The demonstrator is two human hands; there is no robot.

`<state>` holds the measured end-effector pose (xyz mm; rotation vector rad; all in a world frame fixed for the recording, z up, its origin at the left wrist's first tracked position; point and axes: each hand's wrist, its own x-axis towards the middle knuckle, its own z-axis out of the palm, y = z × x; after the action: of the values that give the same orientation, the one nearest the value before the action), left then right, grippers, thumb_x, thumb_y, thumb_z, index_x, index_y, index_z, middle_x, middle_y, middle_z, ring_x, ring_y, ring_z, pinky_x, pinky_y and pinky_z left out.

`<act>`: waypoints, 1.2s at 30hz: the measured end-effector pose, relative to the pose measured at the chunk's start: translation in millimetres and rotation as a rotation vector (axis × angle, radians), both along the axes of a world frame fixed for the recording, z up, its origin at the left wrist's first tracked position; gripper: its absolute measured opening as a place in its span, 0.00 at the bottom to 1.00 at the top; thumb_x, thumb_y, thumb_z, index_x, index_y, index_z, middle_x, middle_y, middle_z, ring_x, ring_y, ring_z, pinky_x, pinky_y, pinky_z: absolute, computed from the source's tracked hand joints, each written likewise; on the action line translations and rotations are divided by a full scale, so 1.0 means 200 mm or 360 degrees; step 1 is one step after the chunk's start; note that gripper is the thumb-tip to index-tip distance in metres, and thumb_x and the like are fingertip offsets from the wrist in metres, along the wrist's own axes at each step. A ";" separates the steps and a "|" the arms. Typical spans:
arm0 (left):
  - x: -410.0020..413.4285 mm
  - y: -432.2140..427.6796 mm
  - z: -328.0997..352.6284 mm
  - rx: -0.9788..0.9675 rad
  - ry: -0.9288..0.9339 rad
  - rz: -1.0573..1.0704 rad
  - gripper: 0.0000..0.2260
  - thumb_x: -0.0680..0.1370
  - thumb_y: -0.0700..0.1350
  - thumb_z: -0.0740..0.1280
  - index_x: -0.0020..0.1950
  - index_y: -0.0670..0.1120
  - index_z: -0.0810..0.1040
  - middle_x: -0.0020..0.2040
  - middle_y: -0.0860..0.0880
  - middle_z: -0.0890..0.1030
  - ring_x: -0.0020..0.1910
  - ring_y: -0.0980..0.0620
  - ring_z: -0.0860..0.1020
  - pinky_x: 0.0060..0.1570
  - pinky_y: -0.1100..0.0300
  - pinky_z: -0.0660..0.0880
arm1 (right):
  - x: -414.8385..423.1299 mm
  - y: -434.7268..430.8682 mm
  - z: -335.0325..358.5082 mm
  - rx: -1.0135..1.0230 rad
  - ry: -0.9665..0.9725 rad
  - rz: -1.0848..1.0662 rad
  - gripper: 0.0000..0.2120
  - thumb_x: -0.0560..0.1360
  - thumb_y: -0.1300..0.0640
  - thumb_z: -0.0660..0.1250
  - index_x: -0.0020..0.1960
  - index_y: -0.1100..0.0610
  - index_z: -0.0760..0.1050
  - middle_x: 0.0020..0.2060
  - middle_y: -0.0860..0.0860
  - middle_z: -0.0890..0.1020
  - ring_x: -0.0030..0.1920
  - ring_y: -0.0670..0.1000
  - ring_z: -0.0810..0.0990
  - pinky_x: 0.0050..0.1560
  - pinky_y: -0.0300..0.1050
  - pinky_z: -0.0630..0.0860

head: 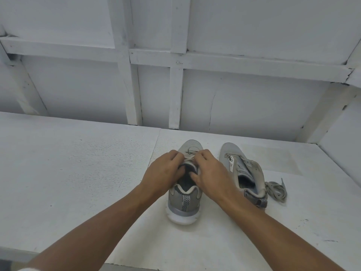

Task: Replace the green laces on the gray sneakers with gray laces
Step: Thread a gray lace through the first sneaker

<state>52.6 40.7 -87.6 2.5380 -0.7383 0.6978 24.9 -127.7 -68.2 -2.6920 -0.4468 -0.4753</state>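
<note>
Lacing step, we judge: our left hand (166, 170) and right hand (212, 170) each pinch the pale flat lace (190, 158) over the gray mesh white-soled sneaker (183, 204), mid-table, heel toward us. Next move calls for threading both ends onward; second gray sneaker (244, 173) lies just right, white painted table (78, 163) open leftward.
</note>
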 end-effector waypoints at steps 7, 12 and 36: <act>-0.02 0.01 -0.02 -0.0010 0.0019 0.0052 0.05 0.79 0.44 0.64 0.47 0.43 0.73 0.39 0.47 0.77 0.32 0.48 0.71 0.28 0.57 0.68 | 0.01 0.02 -0.01 -0.0028 -0.0137 0.0039 0.06 0.78 0.58 0.61 0.52 0.60 0.71 0.48 0.56 0.77 0.37 0.63 0.77 0.34 0.52 0.72; -0.01 0.01 -0.01 -0.0060 -0.0017 0.0057 0.14 0.76 0.52 0.60 0.48 0.43 0.76 0.41 0.48 0.80 0.35 0.48 0.76 0.30 0.53 0.75 | 0.00 0.02 -0.01 -0.0006 -0.0160 0.0038 0.06 0.80 0.57 0.59 0.52 0.59 0.69 0.44 0.56 0.77 0.36 0.63 0.76 0.34 0.53 0.71; -0.05 0.08 0.13 -0.0860 0.1429 0.0494 0.25 0.81 0.62 0.54 0.48 0.44 0.81 0.45 0.48 0.82 0.42 0.51 0.78 0.43 0.58 0.73 | 0.01 -0.05 0.10 0.0706 0.0282 -0.0352 0.14 0.78 0.49 0.63 0.60 0.55 0.68 0.56 0.50 0.74 0.55 0.51 0.74 0.53 0.47 0.72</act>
<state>41.8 57.5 -60.9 2.1214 0.1435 -0.1872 26.3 -137.7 -47.5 -2.3302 0.0112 -0.3422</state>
